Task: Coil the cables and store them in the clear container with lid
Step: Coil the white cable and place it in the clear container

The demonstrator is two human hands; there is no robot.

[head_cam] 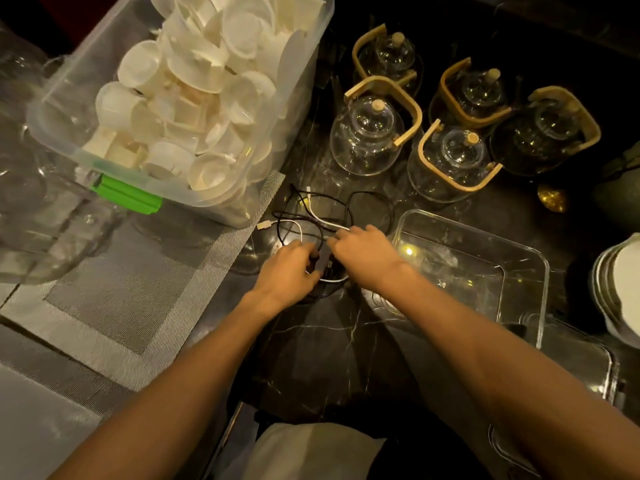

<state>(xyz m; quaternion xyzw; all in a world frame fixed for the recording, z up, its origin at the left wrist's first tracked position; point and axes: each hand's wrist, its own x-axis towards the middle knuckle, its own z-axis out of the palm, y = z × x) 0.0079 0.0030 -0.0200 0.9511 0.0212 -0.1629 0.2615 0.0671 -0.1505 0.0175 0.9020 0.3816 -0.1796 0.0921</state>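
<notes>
A tangle of black cables (332,201) and white cables (320,219) lies on the dark marble counter in the middle of the head view. My left hand (289,268) rests on the tangle's near side with its fingers closed around black and white strands. My right hand (360,252) pinches a white cable just right of it. The clear container (526,258) sits open to the right of my right hand, with nothing visible inside. Its clear lid (585,362) lies at the lower right, partly behind my right forearm.
A large clear bin with a green latch (130,195), full of white cups, stands at the upper left on a grey woven mat (114,306). Several glass teapots with wooden handles (377,129) stand behind the cables. Stacked white plates (620,289) sit at the right edge.
</notes>
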